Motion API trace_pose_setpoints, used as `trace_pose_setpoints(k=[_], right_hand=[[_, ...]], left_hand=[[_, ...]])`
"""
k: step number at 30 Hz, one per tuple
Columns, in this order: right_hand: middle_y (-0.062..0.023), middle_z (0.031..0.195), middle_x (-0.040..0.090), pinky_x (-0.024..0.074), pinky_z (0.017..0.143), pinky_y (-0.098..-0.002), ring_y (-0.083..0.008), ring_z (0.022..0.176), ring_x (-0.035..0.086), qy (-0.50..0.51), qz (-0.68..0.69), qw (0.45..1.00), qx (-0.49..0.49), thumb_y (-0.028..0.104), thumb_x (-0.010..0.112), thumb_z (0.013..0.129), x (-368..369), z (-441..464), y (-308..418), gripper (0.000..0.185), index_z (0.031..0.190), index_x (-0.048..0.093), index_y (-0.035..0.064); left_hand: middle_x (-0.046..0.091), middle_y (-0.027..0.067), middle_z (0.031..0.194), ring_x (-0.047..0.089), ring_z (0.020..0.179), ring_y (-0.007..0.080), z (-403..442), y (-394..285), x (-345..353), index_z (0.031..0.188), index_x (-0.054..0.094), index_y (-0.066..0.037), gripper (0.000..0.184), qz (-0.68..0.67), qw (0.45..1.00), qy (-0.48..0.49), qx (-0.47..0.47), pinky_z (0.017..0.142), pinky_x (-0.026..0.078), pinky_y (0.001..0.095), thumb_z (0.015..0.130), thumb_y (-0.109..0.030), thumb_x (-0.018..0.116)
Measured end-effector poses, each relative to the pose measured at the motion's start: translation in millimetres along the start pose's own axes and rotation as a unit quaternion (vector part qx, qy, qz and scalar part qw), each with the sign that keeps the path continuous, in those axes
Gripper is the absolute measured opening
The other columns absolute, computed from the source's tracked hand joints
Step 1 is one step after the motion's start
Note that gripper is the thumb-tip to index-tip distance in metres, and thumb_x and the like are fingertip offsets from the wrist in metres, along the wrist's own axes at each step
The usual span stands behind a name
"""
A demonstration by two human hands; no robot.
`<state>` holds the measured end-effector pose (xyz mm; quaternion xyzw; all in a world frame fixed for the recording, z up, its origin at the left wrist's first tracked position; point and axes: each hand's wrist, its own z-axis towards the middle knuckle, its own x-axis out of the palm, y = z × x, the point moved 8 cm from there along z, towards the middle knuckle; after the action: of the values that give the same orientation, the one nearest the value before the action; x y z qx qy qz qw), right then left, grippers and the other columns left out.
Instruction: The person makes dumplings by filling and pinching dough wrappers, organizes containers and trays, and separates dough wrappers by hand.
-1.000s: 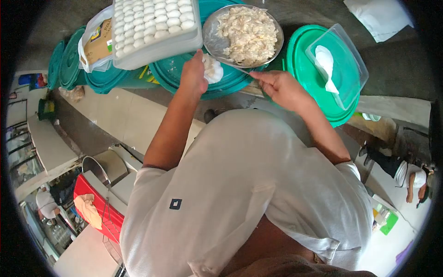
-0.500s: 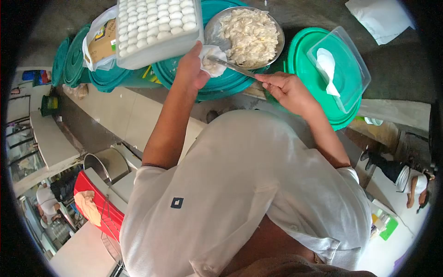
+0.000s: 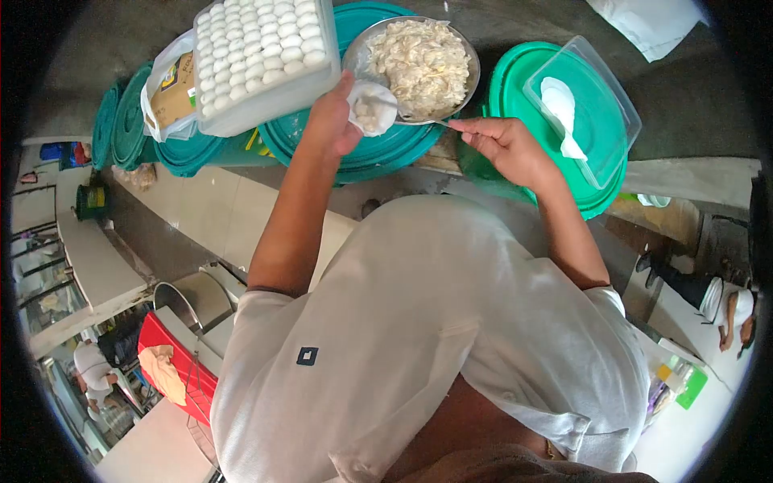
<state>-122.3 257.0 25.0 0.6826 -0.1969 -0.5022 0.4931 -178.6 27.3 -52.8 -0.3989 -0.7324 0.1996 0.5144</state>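
Note:
My left hand point(image 3: 332, 121) holds a round white dough wrapper point(image 3: 389, 122), fingers curled under it, with a pale lump of filling point(image 3: 370, 111) in its middle. Between the fingertips of my right hand point(image 3: 507, 149) is a thin metal spatula point(image 3: 436, 122), reaching toward the wrapper along the bowl's near rim; its blade is blurred. A steel bowl point(image 3: 477, 74) heaped with pale shredded filling point(image 3: 423, 68) stands just beyond both hands. Left of it, a clear plastic tub point(image 3: 270, 101) carries rows of white dough balls point(image 3: 262, 48).
On a green lid point(image 3: 507, 72) at right lies a clear tray point(image 3: 624, 121) with a white scoop point(image 3: 560, 105). Teal lidded buckets point(image 3: 282, 137) stand beneath the bowl and tub. A bag with a cardboard box point(image 3: 173, 97) sits left. Other people point(image 3: 721, 302) appear at both sides.
The spatula has moved away from the filling on the wrapper, toward the bowl's near rim. The wrapper looks rounder and more open to view. The camera view has shifted slightly.

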Motion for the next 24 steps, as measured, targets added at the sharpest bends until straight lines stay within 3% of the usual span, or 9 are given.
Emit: trace_pose_setpoints(k=[5, 10, 14, 16, 19, 24], right_hand=[[-0.0183, 0.104, 0.069, 0.0504, 0.082, -0.0290, -0.0207, 0.091, 0.066, -0.066, -0.017, 0.997, 0.026, 0.010, 0.057, 0.092, -15, -1, -15, 0.025, 0.114, 0.065, 0.0034], [-0.0181, 0.104, 0.068, 0.0499, 0.084, -0.0304, -0.0222, 0.093, 0.066, -0.005, 0.037, 0.999, -0.002, 0.012, 0.057, 0.092, -7, -11, 4, 0.025, 0.114, 0.065, 0.0036], [-0.0172, 0.105, 0.069, 0.0497, 0.085, -0.0308, -0.0230, 0.094, 0.066, 0.032, -0.016, 0.999, -0.001, 0.013, 0.057, 0.093, 2, -3, 3, 0.025, 0.115, 0.065, 0.0039], [-0.0127, 0.104, 0.069, 0.0482, 0.086, -0.0281, -0.0152, 0.094, 0.062, -0.025, -0.002, 1.000, -0.015, 0.010, 0.054, 0.095, -4, 3, -2, 0.025, 0.116, 0.065, 0.0024], [-0.0168, 0.107, 0.068, 0.0497, 0.085, -0.0307, -0.0221, 0.095, 0.066, -0.057, -0.005, 0.998, 0.004, 0.013, 0.056, 0.094, -12, 0, -13, 0.025, 0.116, 0.065, 0.0046], [-0.0172, 0.107, 0.068, 0.0499, 0.085, -0.0306, -0.0204, 0.095, 0.066, -0.052, -0.012, 0.998, 0.015, 0.013, 0.056, 0.093, -14, -5, -1, 0.026, 0.116, 0.065, 0.0050]], left_hand=[[0.057, 0.0178, 0.118, 0.061, 0.104, 0.0311, -3, -2, 6, 0.129, 0.041, 0.002, 0.040, -0.020, 1.000, 0.021, 0.000, 0.089, 0.053, 0.0453, 0.103, -0.027, 0.038], [0.058, 0.0163, 0.115, 0.062, 0.102, 0.0299, 4, -3, 3, 0.129, 0.042, 0.003, 0.041, -0.047, 0.998, 0.036, -0.001, 0.087, 0.054, 0.0447, 0.103, -0.028, 0.037], [0.058, 0.0165, 0.116, 0.062, 0.102, 0.0303, 1, -1, 7, 0.129, 0.042, 0.003, 0.041, -0.012, 1.000, 0.010, -0.017, 0.086, 0.054, 0.0455, 0.103, -0.029, 0.037], [0.058, 0.0165, 0.116, 0.062, 0.103, 0.0305, 1, 0, 7, 0.129, 0.043, 0.002, 0.041, 0.001, 1.000, 0.007, -0.016, 0.085, 0.054, 0.0458, 0.103, -0.029, 0.037], [0.058, 0.0166, 0.116, 0.061, 0.103, 0.0311, 2, -2, 3, 0.128, 0.043, 0.002, 0.041, -0.005, 1.000, 0.004, -0.005, 0.085, 0.054, 0.0472, 0.103, -0.029, 0.037], [0.057, 0.0179, 0.118, 0.061, 0.104, 0.0328, 3, -3, -2, 0.129, 0.042, 0.003, 0.042, -0.037, 0.999, -0.010, -0.019, 0.088, 0.052, 0.0479, 0.103, -0.029, 0.036]])
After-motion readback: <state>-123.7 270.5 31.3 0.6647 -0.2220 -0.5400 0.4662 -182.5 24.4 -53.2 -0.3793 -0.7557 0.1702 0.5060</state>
